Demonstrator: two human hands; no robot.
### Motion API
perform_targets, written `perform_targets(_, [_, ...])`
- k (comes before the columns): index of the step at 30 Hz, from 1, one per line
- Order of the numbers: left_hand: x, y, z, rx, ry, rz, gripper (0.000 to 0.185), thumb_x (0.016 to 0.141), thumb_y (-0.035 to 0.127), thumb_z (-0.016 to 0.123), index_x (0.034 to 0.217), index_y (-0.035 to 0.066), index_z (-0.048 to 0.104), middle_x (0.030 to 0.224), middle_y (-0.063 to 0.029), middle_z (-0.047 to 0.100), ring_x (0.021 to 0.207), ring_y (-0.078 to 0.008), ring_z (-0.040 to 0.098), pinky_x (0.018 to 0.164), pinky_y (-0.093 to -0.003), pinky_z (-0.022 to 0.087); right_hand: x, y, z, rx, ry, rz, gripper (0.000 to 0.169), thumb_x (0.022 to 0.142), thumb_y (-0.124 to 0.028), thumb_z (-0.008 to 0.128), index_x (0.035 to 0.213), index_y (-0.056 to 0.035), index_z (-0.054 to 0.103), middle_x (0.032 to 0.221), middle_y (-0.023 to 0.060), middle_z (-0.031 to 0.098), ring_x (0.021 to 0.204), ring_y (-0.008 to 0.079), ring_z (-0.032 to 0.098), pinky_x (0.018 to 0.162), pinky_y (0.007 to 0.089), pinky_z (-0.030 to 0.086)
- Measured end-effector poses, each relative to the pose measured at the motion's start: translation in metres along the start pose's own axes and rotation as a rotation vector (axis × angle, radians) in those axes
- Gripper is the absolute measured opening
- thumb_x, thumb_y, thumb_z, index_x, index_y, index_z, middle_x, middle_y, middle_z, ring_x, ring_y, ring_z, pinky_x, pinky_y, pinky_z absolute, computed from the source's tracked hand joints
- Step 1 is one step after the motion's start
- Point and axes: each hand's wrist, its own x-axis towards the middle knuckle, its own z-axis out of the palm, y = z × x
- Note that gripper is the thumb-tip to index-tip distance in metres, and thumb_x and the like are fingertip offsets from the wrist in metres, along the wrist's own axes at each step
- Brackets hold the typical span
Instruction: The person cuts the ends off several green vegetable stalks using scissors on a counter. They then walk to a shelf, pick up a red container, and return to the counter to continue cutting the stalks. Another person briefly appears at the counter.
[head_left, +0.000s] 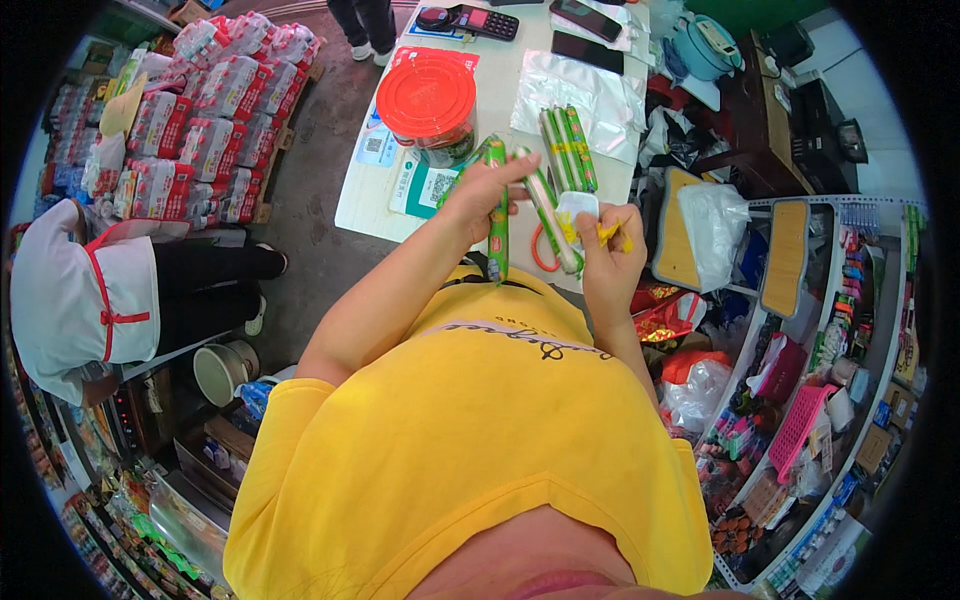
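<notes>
Over the near edge of the counter, my left hand (484, 196) grips a long green-wrapped stick pack (498, 225). Its thumb and fingers reach to the top of a second green-and-white stick pack (549, 211), which slants toward my right hand (615, 251). Crumpled yellow film (613, 235) is pinched in the right fingers. A small white flat piece (578, 203) shows beside that thumb; whether it is held, I cannot tell. Several similar green packs (568, 150) lie side by side just beyond. An orange-red loop (538, 251), perhaps a scissors handle, is partly hidden beneath the slanting pack.
A red-lidded clear tub (427, 101) stands on the counter (360, 196) near printed code cards (420, 184). Farther back lie plastic bags (574, 94), two phones (587, 52) and a payment terminal (484, 21). Bottle packs (214, 112) are stacked left, near a person (82, 300). Shelves (806, 360) line the right.
</notes>
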Motion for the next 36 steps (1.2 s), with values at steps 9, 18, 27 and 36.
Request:
perform_targets(9, [-0.020, 0.025, 0.018, -0.026, 0.244, 0.416, 0.032, 0.077, 0.024, 0.075, 0.094, 0.009, 0.052, 0.080, 0.0007, 0.058, 0.065, -0.0081, 0.054, 0.051, -0.0228, 0.042, 0.003, -0.006, 0.003, 0.084, -0.069, 0.216, 0.032, 0.083, 0.003, 0.065, 0.102, -0.0033, 0.040, 0.105, 0.0081, 0.059, 0.095, 0.0128, 0.056, 0.086, 0.0290, 0.045])
perform_targets(18, [-0.025, 0.021, 0.021, -0.022, 0.211, 0.460, 0.032, 0.078, 0.028, 0.075, 0.097, 0.008, 0.058, 0.082, 0.0021, 0.059, 0.067, -0.0058, 0.053, 0.056, -0.0219, 0.044, 0.000, -0.014, 0.013, -0.298, 0.030, 0.056, 0.019, 0.088, -0.007, 0.063, 0.095, -0.0018, 0.047, 0.077, 0.0060, 0.065, 0.064, 0.0086, 0.060, 0.053, 0.0240, 0.045])
perform_targets(27, [-0.041, 0.028, 0.019, 0.136, -0.163, 0.479, 0.039, 0.082, 0.018, 0.069, 0.117, 0.005, 0.057, 0.105, -0.0047, 0.067, 0.087, -0.0074, 0.061, 0.058, -0.0195, 0.043, 0.013, 0.004, 0.002, 0.330, 0.107, 0.496, 0.014, 0.094, -0.011, 0.054, 0.103, -0.0013, 0.051, 0.084, 0.0112, 0.065, 0.071, 0.0169, 0.066, 0.065, 0.0293, 0.055])
perform_targets(36, [-0.023, 0.033, -0.007, -0.172, -0.566, 0.476, 0.040, 0.087, 0.024, 0.064, 0.118, 0.002, 0.050, 0.103, -0.0090, 0.065, 0.087, -0.0132, 0.062, 0.059, -0.0191, 0.044, 0.033, -0.012, -0.003, 0.523, 0.133, 0.573, 0.022, 0.093, -0.017, 0.056, 0.110, -0.0022, 0.053, 0.092, 0.0085, 0.064, 0.072, 0.0150, 0.065, 0.066, 0.0277, 0.056])
